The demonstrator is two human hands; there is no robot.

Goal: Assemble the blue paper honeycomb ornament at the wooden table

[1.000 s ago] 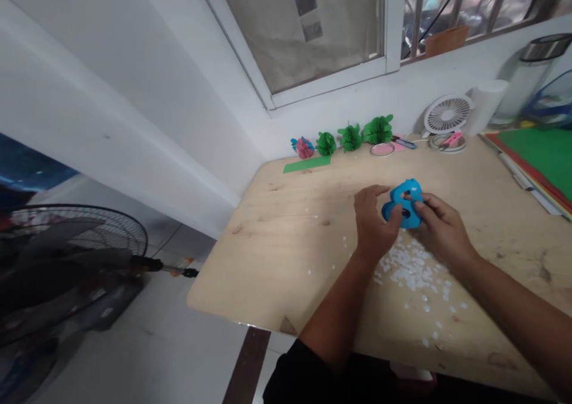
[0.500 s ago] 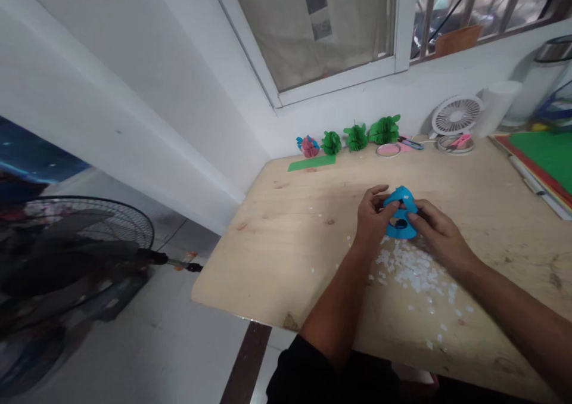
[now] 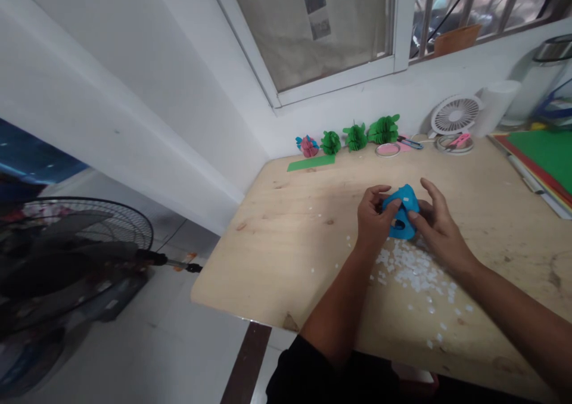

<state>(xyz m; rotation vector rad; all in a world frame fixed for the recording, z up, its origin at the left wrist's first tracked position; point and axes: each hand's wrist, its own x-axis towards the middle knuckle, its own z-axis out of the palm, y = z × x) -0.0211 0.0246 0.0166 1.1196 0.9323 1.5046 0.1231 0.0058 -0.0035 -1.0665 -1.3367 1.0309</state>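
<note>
A blue paper piece, curved and folded with openings through it, is held just above the table. My left hand pinches its left side, thumb across the front. On the other side my right hand has its thumb on the paper's edge; the index finger points up, away from it, and the other fingers are partly hidden behind. A small white square sticks to the paper's upper part. Below the hands, many small white squares lie scattered on the wooden table.
Along the wall stand several green paper shapes and a pink and blue one, with a green strip before them. A tape ring, a cutter, a small white fan and coloured sheets are farther right.
My right index finger has lifted off the blue paper and points up. The paper has closed up and turned slightly, its openings now smaller. My left hand keeps its grip.
</note>
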